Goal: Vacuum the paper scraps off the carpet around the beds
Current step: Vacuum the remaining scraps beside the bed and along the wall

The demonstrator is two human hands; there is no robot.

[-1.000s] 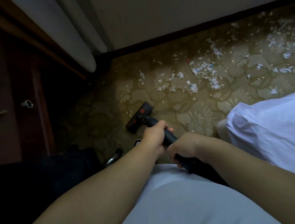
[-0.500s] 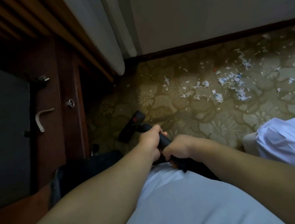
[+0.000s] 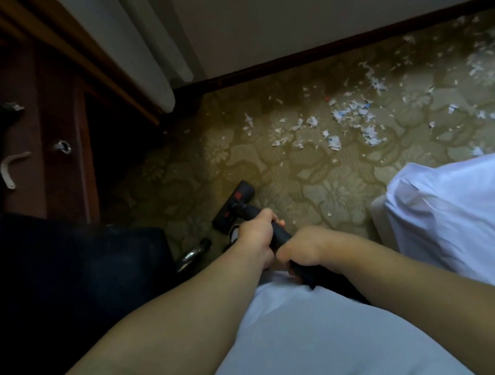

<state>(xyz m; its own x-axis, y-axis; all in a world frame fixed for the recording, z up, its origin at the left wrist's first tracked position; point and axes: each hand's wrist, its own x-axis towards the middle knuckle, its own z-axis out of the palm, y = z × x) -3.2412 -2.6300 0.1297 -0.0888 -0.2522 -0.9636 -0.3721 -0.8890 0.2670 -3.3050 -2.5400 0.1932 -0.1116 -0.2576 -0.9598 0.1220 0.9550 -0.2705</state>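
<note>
Both of our hands clench the black vacuum wand (image 3: 280, 236) at the centre of the frame. Our left hand (image 3: 256, 237) wraps it nearer the floor end, and our right hand (image 3: 305, 249) grips it just behind, close to our white shirt (image 3: 295, 355). The wand runs up and left to the vacuum head (image 3: 234, 203), which rests on the patterned carpet (image 3: 302, 179) just left of centre.

Most paper scraps (image 3: 354, 121) lie well apart from the head, strewn across the upper right of the frame as far as the dark baseboard (image 3: 347, 46); a few specks lie near our hands.

Left of the head, a black padded seat (image 3: 61, 277) fills the middle left, with a chrome leg (image 3: 193, 253) showing between it and our left wrist. Above the seat stands a dark wooden cabinet (image 3: 56, 169) with a metal ring pull (image 3: 63, 146). A pale curtain (image 3: 130, 44) hangs down at the upper middle. At the right edge a bed (image 3: 472, 209) with white sheets juts in, leaving a narrow strip of carpet between it and the seat.
</note>
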